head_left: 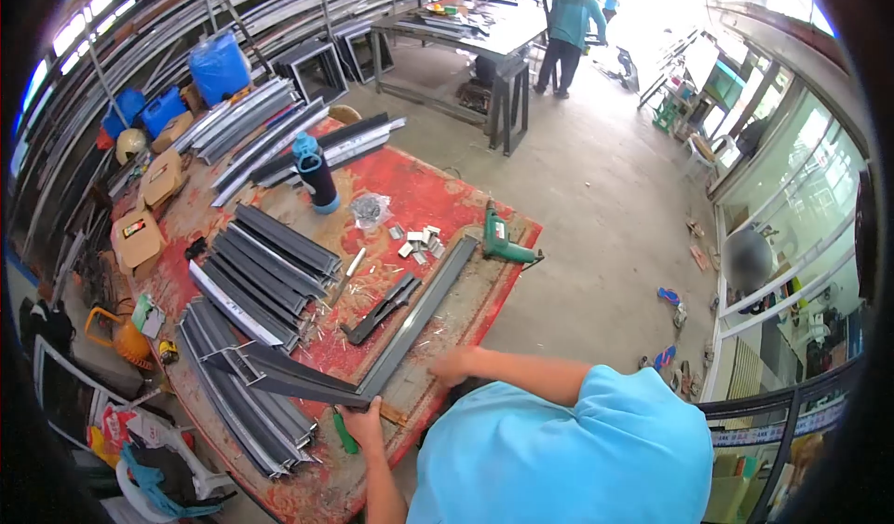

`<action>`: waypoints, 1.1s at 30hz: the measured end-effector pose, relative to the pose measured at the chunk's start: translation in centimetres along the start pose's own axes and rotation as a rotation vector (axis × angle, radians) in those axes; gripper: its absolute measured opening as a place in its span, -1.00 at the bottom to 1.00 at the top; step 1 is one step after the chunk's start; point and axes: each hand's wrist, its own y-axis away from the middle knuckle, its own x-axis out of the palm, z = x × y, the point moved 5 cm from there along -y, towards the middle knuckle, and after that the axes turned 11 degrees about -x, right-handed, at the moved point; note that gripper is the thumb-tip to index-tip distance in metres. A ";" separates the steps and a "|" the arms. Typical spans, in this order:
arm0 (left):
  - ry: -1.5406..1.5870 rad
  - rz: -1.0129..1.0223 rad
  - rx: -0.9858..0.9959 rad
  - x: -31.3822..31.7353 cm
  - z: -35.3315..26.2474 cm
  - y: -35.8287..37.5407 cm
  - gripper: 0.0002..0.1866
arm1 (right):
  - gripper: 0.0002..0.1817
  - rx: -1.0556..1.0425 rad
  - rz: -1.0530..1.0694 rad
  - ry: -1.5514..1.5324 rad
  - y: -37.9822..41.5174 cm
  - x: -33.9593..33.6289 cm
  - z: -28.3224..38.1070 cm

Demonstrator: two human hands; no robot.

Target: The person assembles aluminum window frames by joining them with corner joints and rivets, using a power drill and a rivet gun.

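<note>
My left hand [362,423] grips the near end of a dark metal profile [293,375], which slants left over a stack of similar profiles [237,394]. At that end it meets a long grey metal bar [419,314], forming a corner. My right hand [452,367], smeared by motion, is over the table's near edge, just right of the bar. A green-handled tool [345,434] lies beside my left hand. Left of the bar rests a black long-handled tool [383,309]. A green power drill [506,237] lies at the bar's far end.
The red worktable [419,179] also carries a dark bottle [315,172], small metal pieces [421,242], a plastic bag [371,210] and cardboard boxes [140,240]. A person [570,30] stands near another workbench [447,35]. Slippers [665,356] lie on the floor at right.
</note>
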 end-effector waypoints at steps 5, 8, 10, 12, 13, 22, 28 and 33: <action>0.123 0.157 -0.146 -1.8 -3.8 1.2 -0.27 | -0.63 0.051 -0.163 -0.066 -1.3 -2.8 -6.1; 0.019 0.151 -0.200 -0.6 -2.3 0.6 -0.32 | -0.63 0.054 -0.268 -0.072 -1.5 -5.3 -8.7; 0.100 0.096 -0.217 -0.2 0.0 0.0 -0.34 | -0.63 0.039 -0.258 -0.065 -0.8 -7.2 -9.7; 0.041 0.113 -0.140 0.1 0.6 -0.6 -0.33 | -0.63 0.047 -0.323 -0.111 -0.2 -9.4 -9.8; -0.115 0.094 -0.108 -0.3 0.3 -0.2 -0.33 | -0.64 0.079 -0.266 -0.125 -0.2 -9.9 -10.4; 0.018 0.033 -0.243 -0.8 -4.2 1.0 -0.39 | -0.62 -0.032 -0.413 -0.225 0.6 -10.5 -17.0; -0.036 0.107 -0.444 -1.5 -2.7 2.8 -0.27 | -0.76 0.050 -0.633 -0.192 -2.0 -12.4 -19.7; -0.094 -0.208 -0.353 -3.8 -0.1 6.6 -0.50 | -0.78 -0.191 -0.630 -0.203 -8.7 -12.0 -16.3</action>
